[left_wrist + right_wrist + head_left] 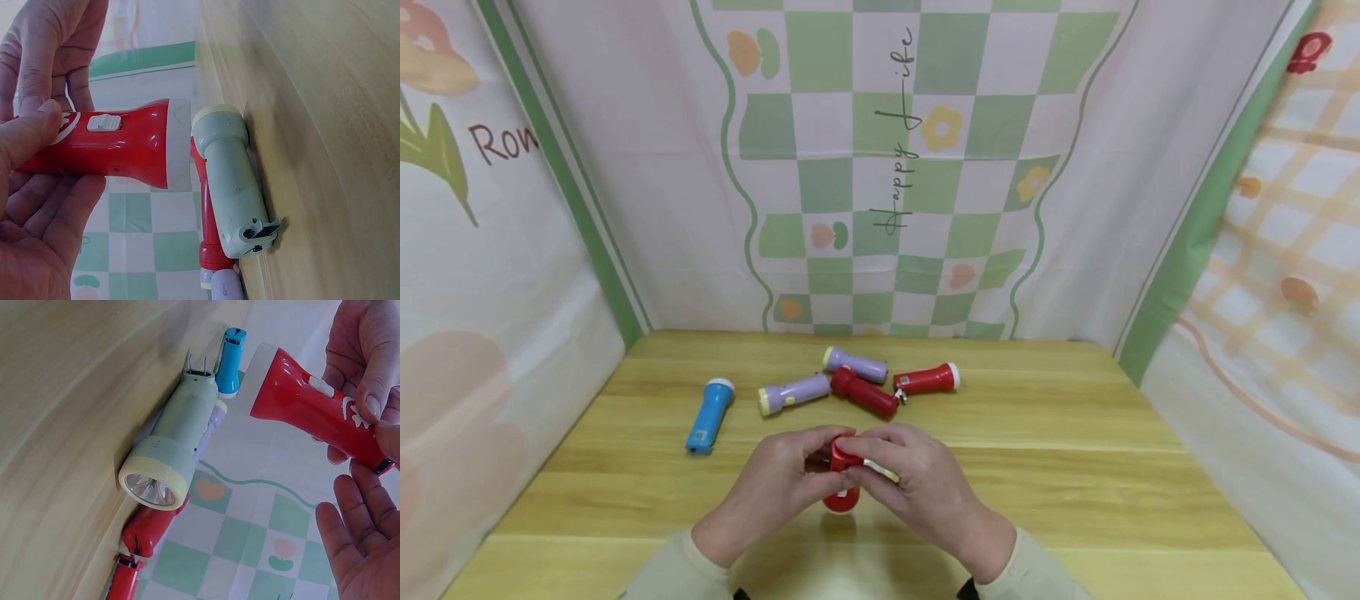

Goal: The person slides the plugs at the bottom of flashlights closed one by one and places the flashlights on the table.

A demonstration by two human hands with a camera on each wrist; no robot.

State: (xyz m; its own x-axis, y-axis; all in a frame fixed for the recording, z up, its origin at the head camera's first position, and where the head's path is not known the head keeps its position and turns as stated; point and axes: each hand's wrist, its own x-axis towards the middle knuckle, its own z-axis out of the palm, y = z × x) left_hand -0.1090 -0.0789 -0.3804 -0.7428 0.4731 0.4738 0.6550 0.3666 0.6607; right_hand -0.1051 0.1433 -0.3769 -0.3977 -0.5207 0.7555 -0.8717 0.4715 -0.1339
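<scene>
Both hands hold a red flashlight [137, 140] over the wooden table, its white lens end pointing down. My left hand [778, 471] grips the body from the left, thumb along the side with the white switch and logo. At the tail end, the right hand [925, 475] pinches with thumb and fingertips. Just beyond the lens end in the wrist views lies a pale green flashlight [181, 415] with a cream rim. Two metal plug prongs [199, 363] stick out of its tail. The hands mostly hide it in the head view.
A blue flashlight [710, 417] lies to the left on the table [1075, 492]. Farther back, two lilac flashlights [801, 392] lie near a dark red one [865, 393] and a brighter red one [928, 379]. Printed curtains [685, 167] enclose the table's back and sides.
</scene>
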